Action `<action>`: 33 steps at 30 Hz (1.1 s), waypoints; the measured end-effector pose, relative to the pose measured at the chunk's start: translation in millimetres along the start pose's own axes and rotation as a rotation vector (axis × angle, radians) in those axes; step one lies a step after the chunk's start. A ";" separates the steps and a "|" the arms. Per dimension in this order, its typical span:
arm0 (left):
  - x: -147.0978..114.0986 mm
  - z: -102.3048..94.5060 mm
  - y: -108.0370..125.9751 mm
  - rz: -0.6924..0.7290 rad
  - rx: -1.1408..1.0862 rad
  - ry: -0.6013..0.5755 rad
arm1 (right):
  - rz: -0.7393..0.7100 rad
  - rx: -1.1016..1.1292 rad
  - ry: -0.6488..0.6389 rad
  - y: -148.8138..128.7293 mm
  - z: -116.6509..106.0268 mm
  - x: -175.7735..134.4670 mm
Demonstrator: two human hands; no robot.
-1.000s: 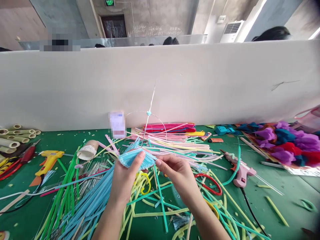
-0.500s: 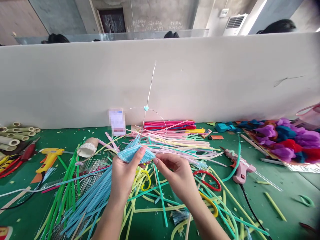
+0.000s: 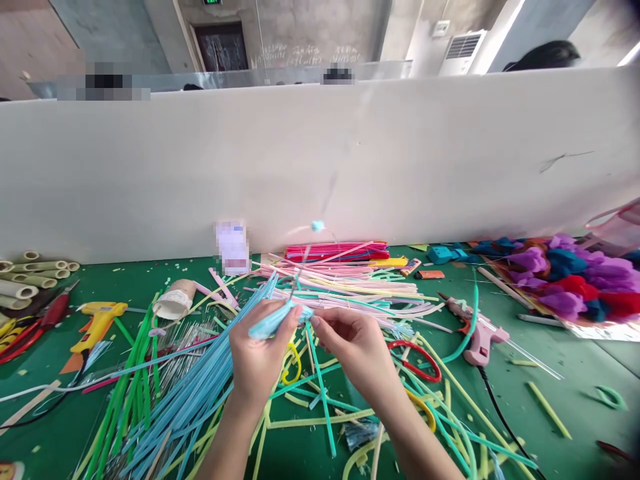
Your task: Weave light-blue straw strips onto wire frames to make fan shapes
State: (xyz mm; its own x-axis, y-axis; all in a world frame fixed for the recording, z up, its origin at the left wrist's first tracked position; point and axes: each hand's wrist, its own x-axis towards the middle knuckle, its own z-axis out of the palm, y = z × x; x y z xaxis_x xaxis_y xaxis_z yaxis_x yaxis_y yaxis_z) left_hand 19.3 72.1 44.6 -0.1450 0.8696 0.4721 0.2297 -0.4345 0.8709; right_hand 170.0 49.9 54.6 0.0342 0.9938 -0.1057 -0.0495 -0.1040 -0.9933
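My left hand (image 3: 255, 360) is closed around a light-blue piece made of pipe cleaners (image 3: 273, 322), the thumb pressed along its side. At its right end, my right hand (image 3: 357, 343) pinches with thumb and forefinger; what lies between those fingertips is too small to make out. From the piece a thin wire (image 3: 330, 190) rises, blurred by motion, with a small light-blue knot (image 3: 317, 226) partway up. Under and beside my left hand lies a bundle of blue pipe cleaners (image 3: 187, 393). Scissors with red handles (image 3: 417, 360) are near my right wrist.
A yellow glue gun (image 3: 99, 325) lies left, a pink glue gun (image 3: 480, 337) right. Green pipe cleaners (image 3: 117, 393) and pink ones (image 3: 350, 287) cover the green table. Purple, red and blue fuzzy shapes (image 3: 575, 273) sit at far right. A white partition (image 3: 150, 173) stands behind.
The blue piece has turned and now shows a narrower side. Its wire has tilted, with the knot and top swinging to the right. Both hands stay near the same place.
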 end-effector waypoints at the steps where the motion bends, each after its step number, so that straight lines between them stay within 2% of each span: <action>1: 0.9 0.0 -0.8 -0.124 -0.093 0.030 | 0.016 0.064 -0.058 -3.4 -2.4 -1.2; 4: 5.3 -2.1 1.0 -0.444 -0.401 0.095 | 0.046 0.269 -0.233 -12.1 -9.4 -3.6; 6: 7.7 -3.7 4.9 -0.563 -0.510 0.104 | 0.061 0.361 -0.247 -13.8 -10.8 -3.2; 8: 8.2 -4.1 9.5 -0.624 -0.546 0.083 | 0.080 0.433 -0.206 -12.1 -9.2 -1.8; 13: 4.9 -0.5 16.8 -0.675 -0.610 -0.070 | 0.075 0.566 -0.122 -5.4 -5.1 0.1; 16: 4.6 0.3 17.1 -0.693 -0.628 -0.127 | 0.030 0.537 -0.136 -4.7 -7.5 -0.3; 19: 5.6 -0.3 16.2 -0.703 -0.631 -0.116 | -0.014 0.461 -0.175 -4.5 -7.8 -0.5; 24: 5.7 -1.1 15.0 -0.704 -0.633 -0.102 | -0.061 0.383 -0.167 -0.9 -2.8 0.0; 33: 4.4 2.3 13.8 -0.657 -0.611 -0.073 | -0.085 0.432 -0.147 13.5 1.4 6.7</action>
State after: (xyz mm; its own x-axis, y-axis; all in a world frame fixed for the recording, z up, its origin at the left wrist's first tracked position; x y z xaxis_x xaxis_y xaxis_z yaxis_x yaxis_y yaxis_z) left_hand 24.0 70.5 58.4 -0.0007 0.9903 -0.1389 -0.4326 0.1249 0.8929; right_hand 168.1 55.2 40.5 -0.0840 0.9964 0.0137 -0.4647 -0.0270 -0.8851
